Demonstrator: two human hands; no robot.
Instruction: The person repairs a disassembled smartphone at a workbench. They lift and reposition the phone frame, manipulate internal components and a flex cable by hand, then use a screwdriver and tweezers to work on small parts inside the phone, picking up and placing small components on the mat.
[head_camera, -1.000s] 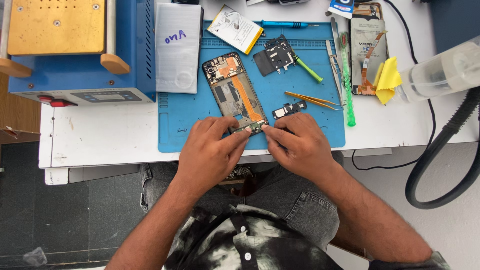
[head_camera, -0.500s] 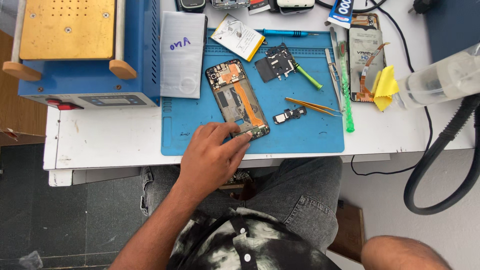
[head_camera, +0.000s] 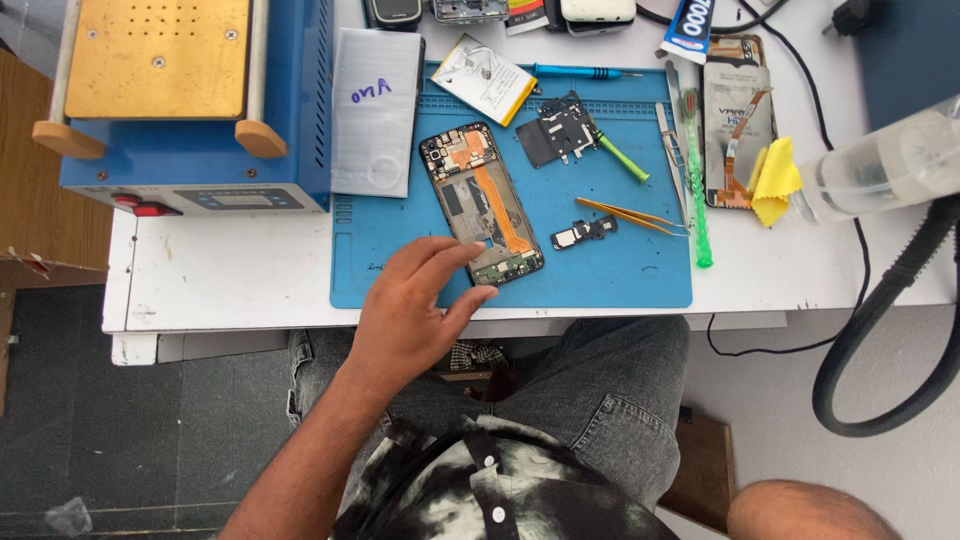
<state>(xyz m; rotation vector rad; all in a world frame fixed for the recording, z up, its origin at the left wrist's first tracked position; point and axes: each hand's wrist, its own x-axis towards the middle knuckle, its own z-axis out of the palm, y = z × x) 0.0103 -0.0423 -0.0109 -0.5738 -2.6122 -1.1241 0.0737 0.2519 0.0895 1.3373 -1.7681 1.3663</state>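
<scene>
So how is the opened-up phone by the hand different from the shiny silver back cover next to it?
The opened black phone shows its insides, an orange ribbon strip and small boards; the flat silver back cover shows only a smooth face with blue handwriting. The phone lies tilted, wholly on the blue work mat; the cover lies straight, mostly off the mat beside the blue machine. The left hand reaches to the phone's lower end, not the cover. Both are flat, phone-sized rectangles.

A blue rubber work mat (head_camera: 610, 270) lies on a white table (head_camera: 220, 290). Left of the mat stands a blue machine with a brass-coloured top plate (head_camera: 160, 60). On the mat's right part lie gold tweezers (head_camera: 630, 213) and a green-handled tool (head_camera: 622, 158). Right of the mat sits a folded yellow cloth (head_camera: 775, 180).
</scene>
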